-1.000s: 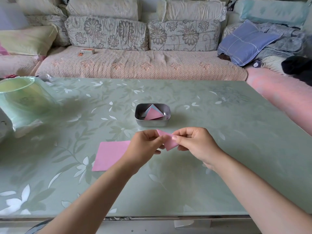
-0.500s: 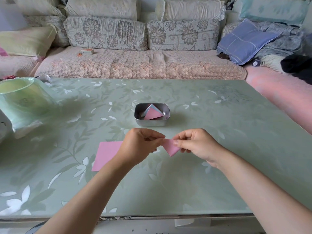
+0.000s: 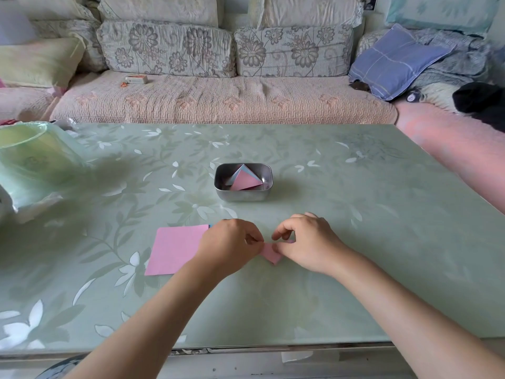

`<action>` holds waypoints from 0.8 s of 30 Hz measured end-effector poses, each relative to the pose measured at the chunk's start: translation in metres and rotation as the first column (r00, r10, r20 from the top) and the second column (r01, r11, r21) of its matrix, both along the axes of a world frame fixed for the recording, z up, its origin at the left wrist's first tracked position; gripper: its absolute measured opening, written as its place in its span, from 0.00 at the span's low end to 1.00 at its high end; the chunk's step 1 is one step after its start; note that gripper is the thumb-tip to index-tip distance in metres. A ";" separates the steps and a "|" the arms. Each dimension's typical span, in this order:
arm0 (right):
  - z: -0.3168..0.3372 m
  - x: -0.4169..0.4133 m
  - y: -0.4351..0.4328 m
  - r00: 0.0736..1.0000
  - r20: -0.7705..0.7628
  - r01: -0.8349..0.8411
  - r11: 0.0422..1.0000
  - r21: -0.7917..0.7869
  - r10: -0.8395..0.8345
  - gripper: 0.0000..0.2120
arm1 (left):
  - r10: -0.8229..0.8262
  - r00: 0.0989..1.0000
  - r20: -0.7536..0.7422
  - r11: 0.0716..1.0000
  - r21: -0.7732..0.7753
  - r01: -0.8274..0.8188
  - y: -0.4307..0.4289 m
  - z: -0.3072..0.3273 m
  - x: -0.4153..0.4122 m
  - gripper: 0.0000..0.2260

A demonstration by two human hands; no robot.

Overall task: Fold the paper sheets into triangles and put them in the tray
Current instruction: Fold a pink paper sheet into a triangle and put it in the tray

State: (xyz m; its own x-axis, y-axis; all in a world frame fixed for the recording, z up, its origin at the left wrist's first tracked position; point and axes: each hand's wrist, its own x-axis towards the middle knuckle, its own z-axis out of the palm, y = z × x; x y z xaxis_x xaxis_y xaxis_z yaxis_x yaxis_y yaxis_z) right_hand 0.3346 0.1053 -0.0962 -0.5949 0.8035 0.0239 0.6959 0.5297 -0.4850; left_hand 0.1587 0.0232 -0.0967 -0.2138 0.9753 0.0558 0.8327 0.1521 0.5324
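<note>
While the person bends over the work, the sofa (image 3: 218, 99) runs along the far side, well beyond the tray. The table (image 3: 355, 242), green with a leaf pattern, carries everything else. A green bag (image 3: 32, 165) slumps far to the tray's left.

The flat pink sheets (image 3: 175, 250) lie left of the tray and nearer the person, unfolded, with a blue edge showing at one corner. The tray (image 3: 243, 197), a metal one, has its long side running left to right. Folded triangles (image 3: 244, 181), pink over blue, already lean inside it.

The left hand (image 3: 229, 247) sits straight below the tray and pinches one end of the folded piece (image 3: 270, 253). The right hand (image 3: 308, 244), just right of that line, curls its fingers onto the other end.

The piece lies between the two hands, its long axis roughly crosswise and dipping to the right. I cannot tell whether it rests on the table. The tray lies directly away from the person, and only patterned tabletop shows between. The left hand looks the straighter reach. The leaning triangles may crowd the landing.
</note>
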 end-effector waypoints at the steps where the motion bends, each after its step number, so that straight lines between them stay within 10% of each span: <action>1: -0.001 0.000 0.000 1.000 -0.008 -0.005 1.000 0.003 0.005 0.05 | -0.017 1.000 -0.017 1.000 0.010 0.017 0.000 0.000 0.000 0.01; 11: -0.005 -0.001 -0.002 1.000 -0.012 0.012 1.000 0.027 -0.011 0.09 | -0.407 0.906 -0.116 0.877 0.228 0.423 -0.004 -0.008 0.009 0.10; 24: 0.001 0.011 0.006 0.997 -0.039 0.058 0.972 -0.227 -0.069 0.09 | -0.454 0.856 -0.248 0.840 0.200 0.504 -0.026 -0.006 0.009 0.15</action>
State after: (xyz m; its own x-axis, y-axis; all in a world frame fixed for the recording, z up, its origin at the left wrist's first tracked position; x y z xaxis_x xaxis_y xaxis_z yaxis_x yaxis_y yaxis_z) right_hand 0.3459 0.1113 -0.0949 -0.5452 0.8272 -0.1364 0.6988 0.3585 -0.6190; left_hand 0.1680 -0.0025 -0.1030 0.3152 0.9000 0.3010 0.8519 -0.4081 0.3283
